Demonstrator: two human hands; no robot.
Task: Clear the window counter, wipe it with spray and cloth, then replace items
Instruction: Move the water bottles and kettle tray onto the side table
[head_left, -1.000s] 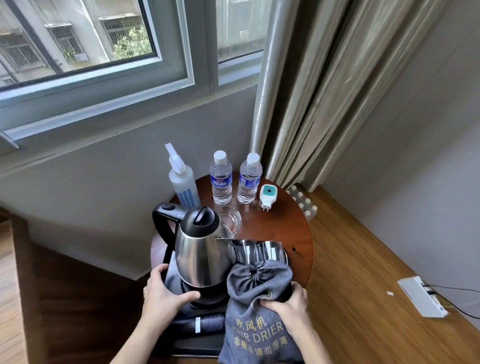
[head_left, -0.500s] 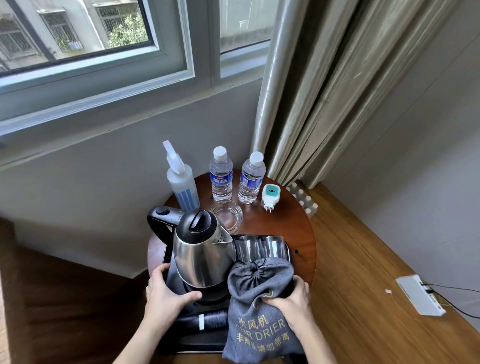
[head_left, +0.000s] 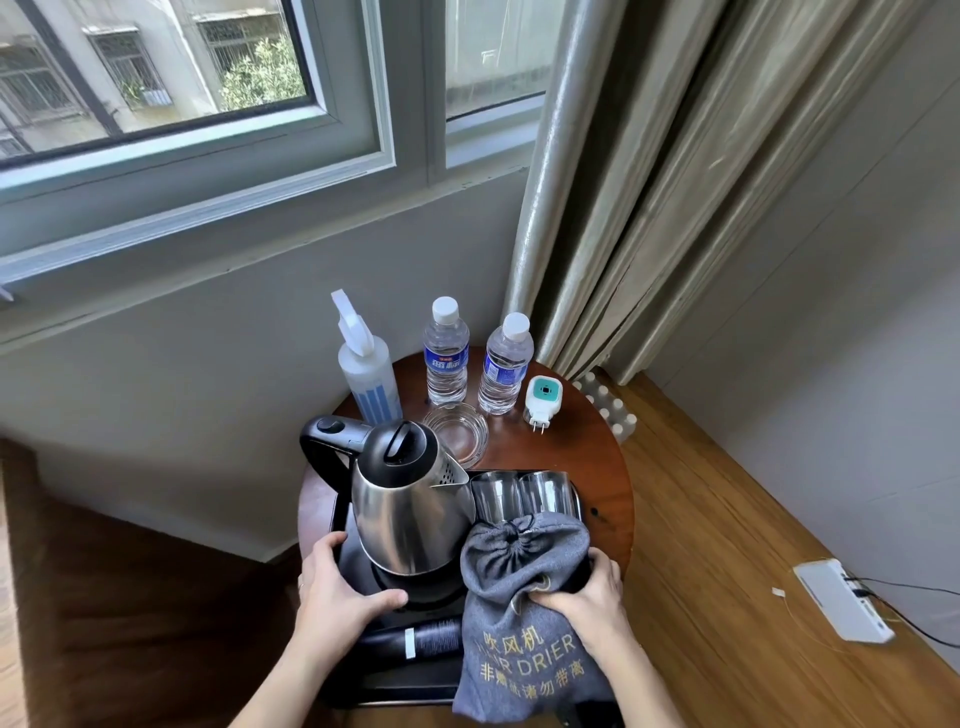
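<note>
Tray (head_left: 337, 512): sitting on the round surface (head_left: 602, 467), kettle (head_left: 410, 499) aboard, in the same place as before. Left hand (head_left: 337, 592) still gripping its left edge; right hand (head_left: 592, 597) still clutching the grey bag (head_left: 524, 566) right of the kettle.

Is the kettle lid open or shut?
Shut: the black lid lies flat on the kettle, with no gap showing.
</note>
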